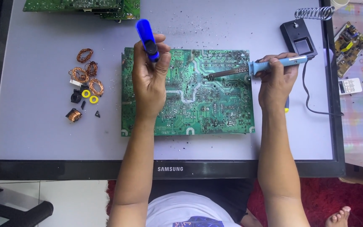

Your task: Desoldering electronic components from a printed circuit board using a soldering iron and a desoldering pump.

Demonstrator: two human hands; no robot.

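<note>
Circuit board (198,98) lies solder-side up at the table's (34,143) centre. Copper coils (87,75) sit loose at far left. Your left hand (148,82) is closed around a blue desoldering pump (147,40), covering the board's left part. Your right hand (279,80) grips a soldering iron (253,67), tip touching the board.

Bright even daylight, soft faint shadows under the arms, sharp focus throughout, slight bending at the edges

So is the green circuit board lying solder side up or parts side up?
Solder side up. The circuit board lies flat showing pale traces and solder dots, no tall parts; the soldering iron tip touches that face.
</note>
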